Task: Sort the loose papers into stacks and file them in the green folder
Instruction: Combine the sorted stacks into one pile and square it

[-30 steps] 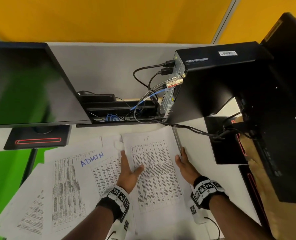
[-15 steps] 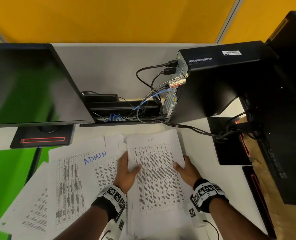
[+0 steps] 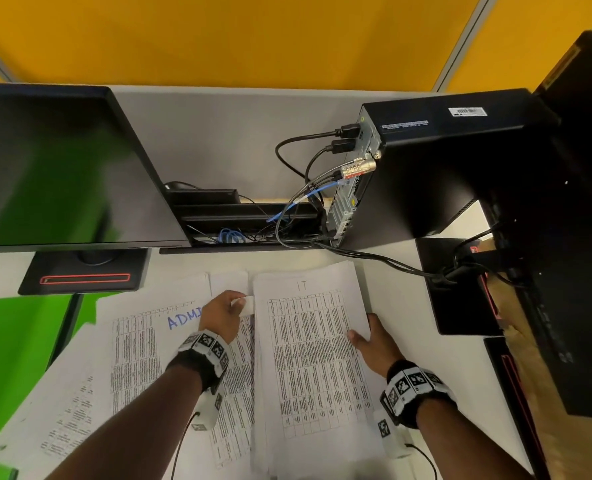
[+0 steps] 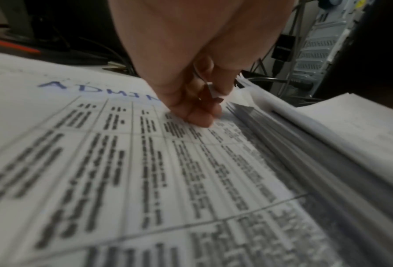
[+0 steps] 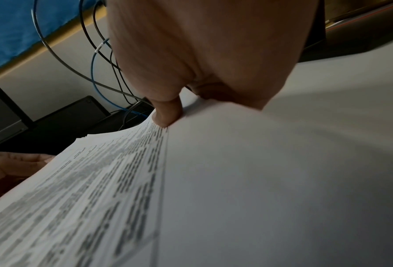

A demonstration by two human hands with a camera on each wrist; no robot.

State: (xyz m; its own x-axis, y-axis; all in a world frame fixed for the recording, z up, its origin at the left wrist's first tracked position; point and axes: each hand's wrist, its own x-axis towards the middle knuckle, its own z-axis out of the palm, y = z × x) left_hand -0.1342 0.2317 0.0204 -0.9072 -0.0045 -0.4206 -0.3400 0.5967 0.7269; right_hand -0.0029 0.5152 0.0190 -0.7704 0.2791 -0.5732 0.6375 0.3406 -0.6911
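A thick stack of printed sheets headed "IT" (image 3: 308, 358) lies mid-desk. My right hand (image 3: 362, 329) grips its right edge, thumb (image 5: 165, 113) on top and the other fingers hidden beneath. Left of it lies a sheet marked "ADMIN" (image 3: 142, 341) over more loose papers (image 3: 45, 420). My left hand (image 3: 237, 304) rests on that sheet beside the stack and pinches a small white piece (image 3: 245, 302); in the left wrist view its curled fingers (image 4: 199, 115) hold it against the thumb. The green folder (image 3: 17, 358) shows at the far left, partly under the papers.
A black monitor (image 3: 62, 168) on its base (image 3: 83, 271) stands at the back left. A black PC tower (image 3: 443, 168) with cables (image 3: 374, 258) stands behind the stack. A second monitor (image 3: 571, 237) and its base (image 3: 460, 289) fill the right side.
My left hand has left the IT stack's left edge and moved up to pinch the small white piece. The right hand has slid back along the right edge, its thumb now on top.
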